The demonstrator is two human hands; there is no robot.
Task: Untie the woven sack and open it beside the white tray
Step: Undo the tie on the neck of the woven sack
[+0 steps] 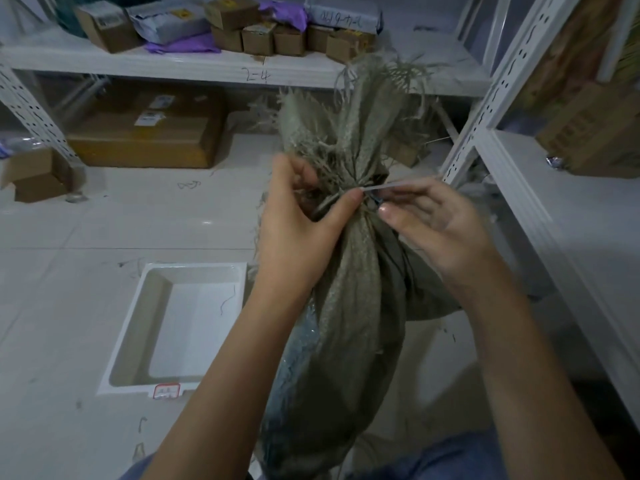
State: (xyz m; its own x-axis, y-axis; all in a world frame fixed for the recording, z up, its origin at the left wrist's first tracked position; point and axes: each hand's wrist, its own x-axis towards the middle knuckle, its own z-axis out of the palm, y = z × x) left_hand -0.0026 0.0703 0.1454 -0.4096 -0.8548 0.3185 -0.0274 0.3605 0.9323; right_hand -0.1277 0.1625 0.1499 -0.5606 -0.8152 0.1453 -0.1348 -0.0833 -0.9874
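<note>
A grey-green woven sack (349, 306) stands upright on the floor between my knees, its frayed mouth (360, 109) gathered above a tied neck. My left hand (301, 223) grips the neck at the knot, thumb pressed on the tie. My right hand (436, 223) pinches a pale flat strap (398, 184) that runs out from the knot to the right. The white tray (128, 344) lies empty on the floor just left of the sack, with a small thread inside it.
White metal shelving stands behind and to the right (485, 109). Cardboard boxes (145, 133) sit under the back shelf, smaller boxes and purple bags (263, 38) on top. An open box (38, 174) rests at far left. Pale tiled floor lies around the tray.
</note>
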